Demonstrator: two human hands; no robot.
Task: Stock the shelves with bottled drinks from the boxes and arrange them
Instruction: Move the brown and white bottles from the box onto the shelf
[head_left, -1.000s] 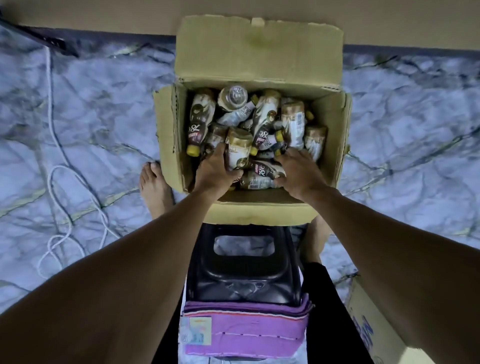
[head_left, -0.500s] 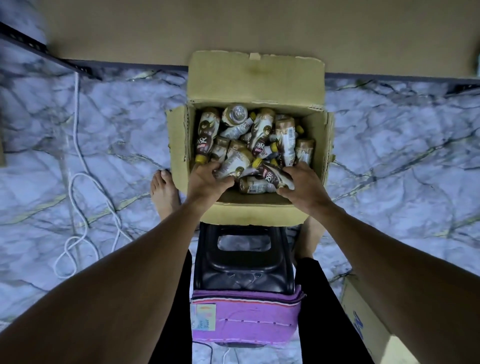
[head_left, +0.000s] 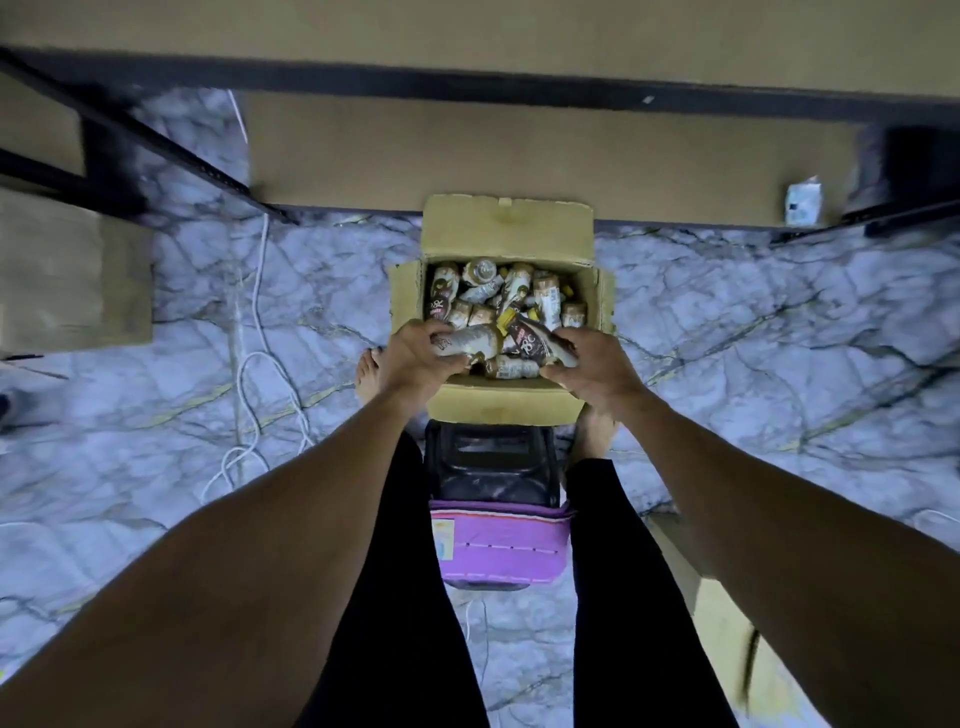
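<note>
Head view: the left hand (head_left: 415, 358) is wrapped around a pale-labelled plastic drink bottle (head_left: 470, 340), and the right hand (head_left: 597, 366) grips a dark brown-labelled bottle (head_left: 535, 340), both just above the open cardboard box (head_left: 506, 402) on the marble floor (head_left: 753, 338). Best to lift each straight up, clear of the loose pile, toward the tan shelf board (head_left: 519, 150) beyond.

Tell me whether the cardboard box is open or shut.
Open: the cardboard box has its flaps folded back, exposing jumbled bottles inside.
</note>
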